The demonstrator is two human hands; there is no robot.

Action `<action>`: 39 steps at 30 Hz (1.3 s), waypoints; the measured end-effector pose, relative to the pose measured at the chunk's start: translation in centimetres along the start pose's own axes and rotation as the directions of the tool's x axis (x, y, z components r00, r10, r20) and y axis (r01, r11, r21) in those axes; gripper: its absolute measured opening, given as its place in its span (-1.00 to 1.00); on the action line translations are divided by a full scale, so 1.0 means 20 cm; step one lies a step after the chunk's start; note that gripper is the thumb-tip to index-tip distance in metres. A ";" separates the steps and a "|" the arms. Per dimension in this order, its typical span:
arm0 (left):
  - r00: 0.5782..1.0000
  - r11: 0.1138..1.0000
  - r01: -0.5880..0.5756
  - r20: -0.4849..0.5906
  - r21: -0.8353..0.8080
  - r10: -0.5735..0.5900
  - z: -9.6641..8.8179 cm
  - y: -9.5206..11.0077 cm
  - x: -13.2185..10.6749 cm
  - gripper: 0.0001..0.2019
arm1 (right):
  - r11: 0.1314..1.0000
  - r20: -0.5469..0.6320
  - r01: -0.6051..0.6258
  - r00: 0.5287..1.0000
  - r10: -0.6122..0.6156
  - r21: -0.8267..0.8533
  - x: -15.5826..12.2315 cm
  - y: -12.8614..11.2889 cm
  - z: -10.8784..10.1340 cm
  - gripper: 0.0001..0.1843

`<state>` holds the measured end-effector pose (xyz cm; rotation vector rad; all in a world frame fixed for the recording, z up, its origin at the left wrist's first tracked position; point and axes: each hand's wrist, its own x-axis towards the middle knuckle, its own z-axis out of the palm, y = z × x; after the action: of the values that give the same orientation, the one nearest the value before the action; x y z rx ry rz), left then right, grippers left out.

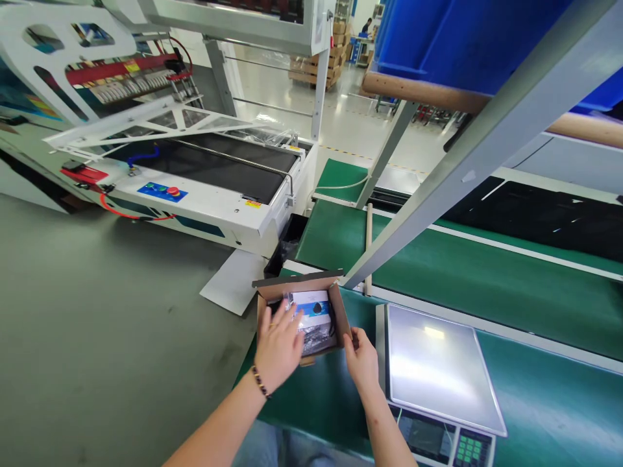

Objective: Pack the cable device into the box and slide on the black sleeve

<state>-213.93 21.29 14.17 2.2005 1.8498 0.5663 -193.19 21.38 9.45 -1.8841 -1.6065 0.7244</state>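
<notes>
The green bench mat lies bare to the right of the flat steel weighing scale and gives open room there. The scale itself stands just beside the small open brown cardboard box, closing the box's right side. A slanted grey metal post comes down right behind the box, and its raised rear flap blocks that edge. The white conveyor machine stands well apart on the left, with bare grey floor between.
</notes>
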 end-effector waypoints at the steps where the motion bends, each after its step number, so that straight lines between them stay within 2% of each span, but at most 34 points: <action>1: 0.999 0.999 0.038 -0.036 0.027 -0.037 -0.04 -0.08 -0.03 -0.61 | 1.000 -0.009 0.015 1.000 -0.015 0.009 0.00 0.01 0.01 -0.61; 3: 0.995 0.997 0.077 -0.070 0.030 -0.075 -0.09 -0.24 -0.07 -0.61 | 0.998 -0.023 0.069 0.997 -0.069 0.003 -0.01 0.03 0.02 -0.58; 6: 0.995 0.988 0.081 -0.051 -0.132 -0.088 -0.06 -0.38 -0.10 -0.58 | 0.976 -0.065 0.202 0.976 -0.207 -0.082 -0.04 0.01 0.05 -0.57; 9: 0.978 0.903 0.136 -0.089 -0.408 -0.188 0.05 -0.38 -0.12 -0.54 | 0.890 -0.104 0.398 0.898 -0.428 -0.221 -0.07 -0.10 0.09 -0.54; 12: 0.942 0.766 0.169 -0.127 -0.620 -0.311 0.14 -0.34 -0.12 -0.50 | 0.770 0.047 0.576 0.808 -0.588 -0.275 -0.06 -0.24 0.18 -0.52; 14: 0.937 0.718 0.173 -0.113 -0.675 -0.332 0.17 -0.33 -0.12 -0.49 | 0.739 0.175 0.609 0.792 -0.584 -0.288 -0.03 -0.31 0.26 -0.54; 16: 0.955 0.737 0.165 -0.082 -0.655 -0.286 0.18 -0.34 -0.11 -0.50 | 0.738 0.292 0.611 0.789 -0.540 -0.287 0.02 -0.33 0.35 -0.56; 19: 0.988 0.844 0.123 -0.015 -0.522 -0.154 0.18 -0.35 -0.08 -0.52 | 0.732 0.427 0.639 0.744 -0.513 -0.235 0.07 -0.32 0.46 -0.58; 22: 0.997 0.955 0.060 0.065 -0.292 -0.043 0.20 -0.32 -0.04 -0.54 | 0.712 0.457 0.680 0.697 -0.552 -0.177 0.08 -0.31 0.50 -0.53; 24: 0.996 0.990 0.025 0.093 -0.137 -0.012 0.22 -0.29 -0.02 -0.54 | 0.687 0.424 0.712 0.672 -0.607 -0.145 0.07 -0.30 0.46 -0.51; 26: 0.995 0.999 0.002 0.099 -0.036 0.002 0.25 -0.25 -0.01 -0.54 | 0.669 0.290 0.729 0.679 -0.675 -0.149 0.05 -0.27 0.37 -0.52; 28: 0.994 1.000 -0.012 0.109 0.006 0.011 0.27 -0.24 0.00 -0.52 | 0.708 0.040 0.677 0.728 -0.684 -0.202 0.02 -0.22 0.26 -0.55; 30: 0.992 1.000 -0.015 0.126 0.016 0.013 0.28 -0.24 0.01 -0.49 | 0.824 -0.217 0.513 0.799 -0.561 -0.241 0.00 -0.14 0.15 -0.52; 31: 0.991 1.000 -0.015 0.135 0.014 0.013 0.28 -0.25 0.01 -0.48 | 0.876 -0.280 0.423 0.833 -0.477 -0.233 -0.01 -0.10 0.12 -0.47; 32: 0.989 1.000 -0.016 0.145 0.010 0.014 0.28 -0.25 0.02 -0.47 | 0.908 -0.285 0.358 0.866 -0.410 -0.220 -0.03 -0.06 0.10 -0.44; 34: 0.986 1.000 -0.021 0.164 -0.007 0.022 0.28 -0.26 0.05 -0.47 | 0.910 -0.128 0.365 0.911 -0.393 -0.198 -0.07 0.00 0.11 -0.47; 35: 0.985 1.000 -0.024 0.171 -0.019 0.026 0.27 -0.26 0.06 -0.46 | 0.887 -0.003 0.421 0.903 -0.429 -0.190 -0.09 0.01 0.14 -0.52; 37: 0.979 0.997 -0.059 0.190 -0.054 0.068 0.26 -0.25 0.09 -0.44 | 0.827 0.201 0.536 0.840 -0.503 -0.172 -0.14 0.03 0.19 -0.60; 39: 0.945 0.973 -0.192 0.242 -0.127 0.218 0.25 -0.24 0.11 -0.42 | 0.819 0.275 0.554 0.818 -0.504 -0.146 -0.16 0.02 0.23 -0.65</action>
<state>-215.88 24.70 8.02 2.2894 1.4444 0.3809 -196.56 18.45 6.10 -1.3961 -2.3117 0.5363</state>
